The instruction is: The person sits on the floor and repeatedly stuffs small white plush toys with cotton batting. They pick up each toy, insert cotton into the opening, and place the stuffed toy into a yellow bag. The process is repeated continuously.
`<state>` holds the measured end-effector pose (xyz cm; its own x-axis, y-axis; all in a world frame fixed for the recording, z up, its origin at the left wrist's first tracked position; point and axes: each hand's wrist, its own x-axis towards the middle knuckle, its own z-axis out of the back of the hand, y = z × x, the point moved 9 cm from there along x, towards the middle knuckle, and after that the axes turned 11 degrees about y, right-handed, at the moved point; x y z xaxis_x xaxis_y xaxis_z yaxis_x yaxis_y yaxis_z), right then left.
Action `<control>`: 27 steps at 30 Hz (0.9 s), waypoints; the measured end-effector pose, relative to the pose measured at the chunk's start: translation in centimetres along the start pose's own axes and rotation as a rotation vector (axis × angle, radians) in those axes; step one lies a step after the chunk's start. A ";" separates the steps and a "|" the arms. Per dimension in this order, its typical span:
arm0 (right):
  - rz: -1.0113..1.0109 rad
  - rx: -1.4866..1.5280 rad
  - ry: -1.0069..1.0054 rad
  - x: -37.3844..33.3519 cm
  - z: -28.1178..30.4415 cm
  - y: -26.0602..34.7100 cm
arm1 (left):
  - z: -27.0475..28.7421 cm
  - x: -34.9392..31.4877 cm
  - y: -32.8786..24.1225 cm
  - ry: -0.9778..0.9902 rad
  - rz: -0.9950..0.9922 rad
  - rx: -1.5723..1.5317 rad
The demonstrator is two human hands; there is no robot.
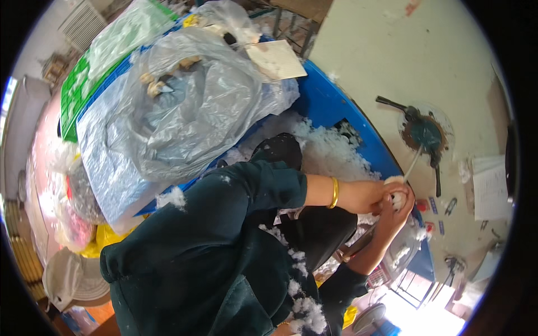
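Dark green cloth top (185, 241) fills the foreground behind a two-handed hold

Beyond it, at the right, the left hand (379, 196), past a smooth gold-coloured bangle (334, 192), has its fingers curled on a small, rounded, soft-looking white piece with dark spots (397, 200). The right hand (406, 209) is bent round it from the other side; neither hand is spread. This shared grip probably steadies the piece near the thin pale rod (413, 163), which runs from a dark, metal-looking fixture (424, 134) on the pale, stained surface (364, 50) down to the fingers. Whether the rod enters the piece is hidden.

The hold sits just beside the edge of a deep blue plastic bin (319, 89), perhaps keeping its loose white fluffy stuffing (319, 145) within reach. A large translucent grey plastic bag (224, 92) lies over the bin's left part, its mouth spread wide, likely for easy access to the small tan pieces (154, 87) inside.
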<state>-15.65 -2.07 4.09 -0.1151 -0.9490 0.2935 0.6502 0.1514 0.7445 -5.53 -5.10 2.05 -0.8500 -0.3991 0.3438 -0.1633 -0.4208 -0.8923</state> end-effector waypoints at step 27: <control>-1.089 -0.694 0.157 -32.6 21.5 -21.2 | 32.4 -63.7 3.7 -1.256 1.338 1.019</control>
<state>-41.82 31.65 -8.32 -0.7688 -0.5217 -0.3700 0.5344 -0.8418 0.0764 64.22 -7.63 -13.72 0.6003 -0.7885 0.1340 0.7564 0.5052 -0.4155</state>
